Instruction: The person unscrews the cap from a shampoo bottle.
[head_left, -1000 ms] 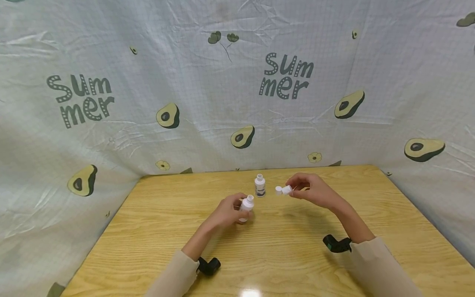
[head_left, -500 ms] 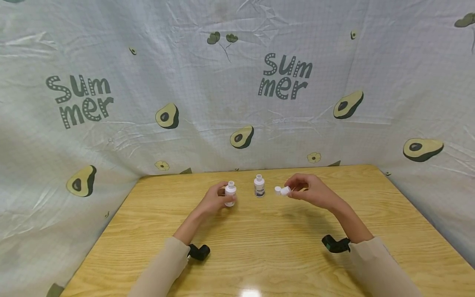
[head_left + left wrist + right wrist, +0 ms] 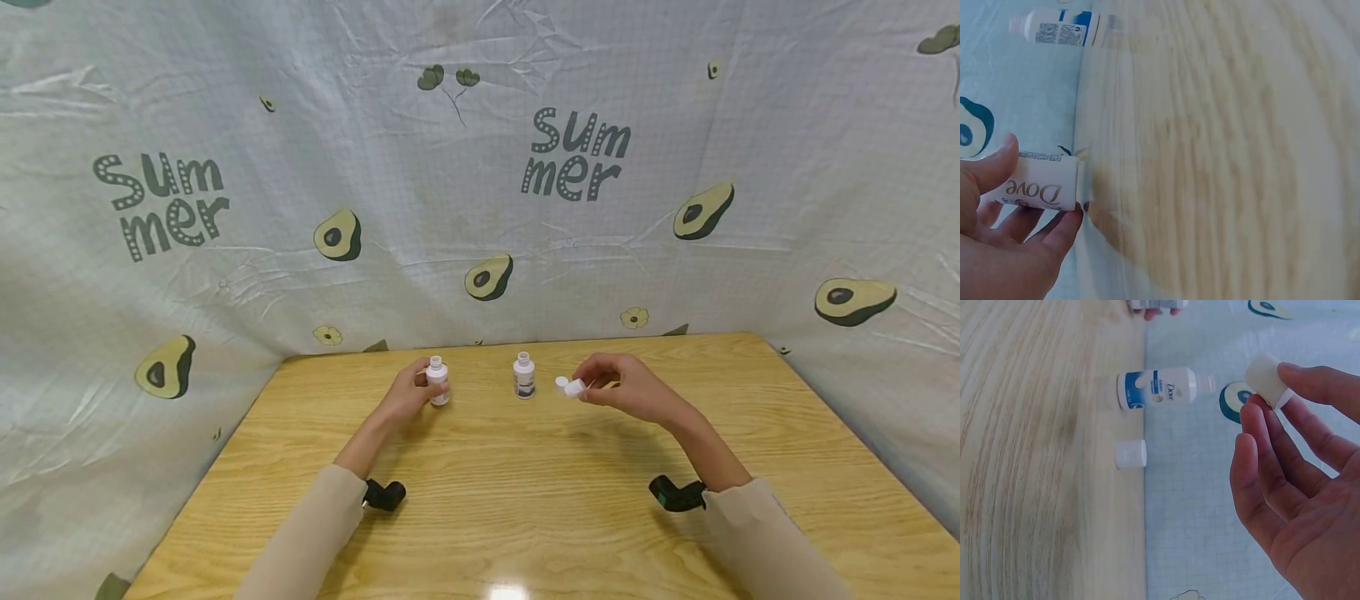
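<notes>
My left hand (image 3: 405,395) grips a small white Dove bottle (image 3: 438,377) at the table's back left. This bottle stands upright and uncapped, its base right at the tabletop in the left wrist view, with fingers and thumb round its sides (image 3: 1041,181). A second Dove bottle (image 3: 524,380), white with a blue label, stands open-necked at the back middle. To its right, my right hand (image 3: 626,385) pinches a white cap (image 3: 1266,380) between thumb and fingers, tilted and raised above the table. Another white cap (image 3: 1130,454) sits on the table beside the second bottle.
The wooden table (image 3: 495,508) ends at the back against a hanging cloth (image 3: 420,300) printed with avocados and lettering. Black wrist cameras (image 3: 386,495) sit on both forearms, close over the tabletop.
My left hand has carried its bottle leftward and toward the back, away from the second bottle, lowering it to the tabletop. The right hand with its cap has stayed nearly still.
</notes>
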`<state>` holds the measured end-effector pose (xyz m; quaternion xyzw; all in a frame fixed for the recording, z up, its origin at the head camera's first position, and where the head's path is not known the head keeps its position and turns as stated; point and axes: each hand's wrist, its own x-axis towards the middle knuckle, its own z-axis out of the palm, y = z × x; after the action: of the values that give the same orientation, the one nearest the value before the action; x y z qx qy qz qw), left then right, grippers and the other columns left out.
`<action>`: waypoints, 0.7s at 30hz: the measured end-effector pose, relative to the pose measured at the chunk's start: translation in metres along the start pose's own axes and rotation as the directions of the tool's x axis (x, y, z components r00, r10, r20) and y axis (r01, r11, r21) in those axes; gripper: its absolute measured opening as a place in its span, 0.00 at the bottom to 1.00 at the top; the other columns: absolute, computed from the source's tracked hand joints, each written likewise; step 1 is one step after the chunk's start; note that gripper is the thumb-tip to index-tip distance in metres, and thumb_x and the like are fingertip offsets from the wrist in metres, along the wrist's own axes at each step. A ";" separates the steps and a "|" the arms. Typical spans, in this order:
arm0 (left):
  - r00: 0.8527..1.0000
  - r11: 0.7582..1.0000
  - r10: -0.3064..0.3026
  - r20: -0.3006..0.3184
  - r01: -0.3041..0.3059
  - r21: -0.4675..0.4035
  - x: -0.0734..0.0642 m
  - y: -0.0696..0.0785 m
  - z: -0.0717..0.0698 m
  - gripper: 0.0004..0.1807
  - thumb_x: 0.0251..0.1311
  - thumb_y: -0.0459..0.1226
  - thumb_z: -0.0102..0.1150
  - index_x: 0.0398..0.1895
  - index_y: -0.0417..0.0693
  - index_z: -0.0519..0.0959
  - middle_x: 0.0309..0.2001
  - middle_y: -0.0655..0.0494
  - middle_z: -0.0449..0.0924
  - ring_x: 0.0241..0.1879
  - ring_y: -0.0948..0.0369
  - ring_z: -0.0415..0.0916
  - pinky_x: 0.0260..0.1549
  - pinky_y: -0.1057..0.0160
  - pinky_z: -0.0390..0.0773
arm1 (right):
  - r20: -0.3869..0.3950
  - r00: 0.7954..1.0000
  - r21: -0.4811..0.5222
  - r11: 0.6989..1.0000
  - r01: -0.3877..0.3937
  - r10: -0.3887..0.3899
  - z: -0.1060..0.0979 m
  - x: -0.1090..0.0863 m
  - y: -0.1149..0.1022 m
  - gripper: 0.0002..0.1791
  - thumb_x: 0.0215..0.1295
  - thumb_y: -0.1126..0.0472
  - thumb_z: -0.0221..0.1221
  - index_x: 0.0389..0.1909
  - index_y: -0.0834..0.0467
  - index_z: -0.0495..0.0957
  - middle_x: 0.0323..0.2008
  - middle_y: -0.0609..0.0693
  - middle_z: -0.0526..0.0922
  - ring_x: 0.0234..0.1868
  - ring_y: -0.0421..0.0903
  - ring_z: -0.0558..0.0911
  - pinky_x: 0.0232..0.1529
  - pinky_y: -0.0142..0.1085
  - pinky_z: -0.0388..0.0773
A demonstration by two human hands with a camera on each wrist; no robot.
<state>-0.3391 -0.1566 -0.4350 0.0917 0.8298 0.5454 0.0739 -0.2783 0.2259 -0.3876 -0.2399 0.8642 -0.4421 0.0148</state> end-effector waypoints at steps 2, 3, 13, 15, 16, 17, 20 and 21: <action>1.000 1.000 -0.006 -0.005 0.006 -0.005 0.000 -0.001 -0.001 0.28 0.75 0.33 0.57 0.73 0.35 0.64 0.65 0.31 0.75 0.66 0.41 0.75 0.64 0.44 0.74 | 0.001 1.000 0.002 1.000 0.004 -0.004 0.001 0.000 0.001 0.11 0.68 0.62 0.67 0.48 0.61 0.83 0.43 0.56 0.84 0.41 0.46 0.81 0.42 0.33 0.80; 1.000 1.000 -0.011 -0.011 0.011 -0.007 0.001 -0.001 -0.002 0.28 0.74 0.32 0.57 0.73 0.35 0.64 0.65 0.31 0.75 0.66 0.41 0.75 0.64 0.44 0.73 | 0.001 1.000 0.001 1.000 0.005 -0.005 0.001 0.000 0.001 0.12 0.68 0.62 0.67 0.48 0.62 0.83 0.43 0.56 0.84 0.41 0.46 0.81 0.42 0.33 0.80; 1.000 1.000 -0.012 -0.029 0.011 -0.012 0.002 -0.006 -0.001 0.24 0.73 0.31 0.59 0.69 0.36 0.67 0.64 0.31 0.77 0.65 0.42 0.76 0.63 0.47 0.74 | -0.019 1.000 -0.002 1.000 -0.008 0.008 0.001 0.002 0.001 0.12 0.69 0.61 0.66 0.50 0.60 0.83 0.43 0.54 0.85 0.42 0.46 0.82 0.44 0.34 0.80; 1.000 1.000 -0.002 -0.026 0.001 -0.009 0.002 -0.007 -0.001 0.23 0.73 0.30 0.58 0.67 0.36 0.67 0.64 0.31 0.77 0.64 0.42 0.77 0.62 0.47 0.75 | -0.013 1.000 0.000 1.000 -0.008 0.008 0.001 0.002 0.000 0.12 0.69 0.60 0.66 0.50 0.60 0.83 0.43 0.54 0.85 0.42 0.46 0.81 0.44 0.34 0.80; 1.000 1.000 0.004 -0.024 -0.004 -0.005 0.002 -0.008 -0.001 0.23 0.73 0.30 0.58 0.67 0.36 0.67 0.63 0.31 0.77 0.64 0.42 0.77 0.62 0.47 0.75 | -0.010 1.000 0.001 1.000 -0.005 0.005 0.001 0.002 0.000 0.12 0.70 0.60 0.66 0.50 0.60 0.83 0.44 0.55 0.85 0.42 0.46 0.81 0.43 0.34 0.80; 1.000 1.000 0.005 -0.023 -0.005 -0.005 0.003 -0.009 -0.001 0.23 0.73 0.31 0.58 0.67 0.36 0.67 0.63 0.31 0.77 0.64 0.42 0.77 0.62 0.47 0.75 | -0.006 1.000 0.003 1.000 -0.006 0.006 0.001 0.002 -0.001 0.12 0.70 0.60 0.66 0.50 0.61 0.83 0.44 0.55 0.85 0.42 0.47 0.81 0.43 0.34 0.80; 1.000 1.000 0.012 -0.018 -0.012 -0.001 0.003 -0.009 -0.001 0.23 0.73 0.31 0.58 0.67 0.36 0.67 0.63 0.31 0.77 0.64 0.42 0.77 0.62 0.46 0.74 | 0.003 1.000 0.005 1.000 0.000 0.000 0.003 0.003 -0.001 0.12 0.70 0.60 0.65 0.50 0.61 0.83 0.44 0.55 0.85 0.42 0.47 0.81 0.43 0.34 0.80; 1.000 1.000 0.013 -0.015 -0.013 0.002 0.003 -0.009 -0.001 0.23 0.73 0.31 0.58 0.67 0.37 0.67 0.63 0.31 0.77 0.64 0.42 0.77 0.62 0.46 0.74 | 0.004 1.000 0.004 1.000 0.004 -0.004 0.005 0.003 -0.002 0.12 0.70 0.60 0.65 0.50 0.61 0.83 0.44 0.55 0.85 0.42 0.46 0.81 0.43 0.34 0.80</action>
<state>-0.3427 -0.1607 -0.4429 0.0932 0.8303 0.5457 0.0639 -0.2794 0.2200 -0.3882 -0.2422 0.8629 -0.4432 0.0160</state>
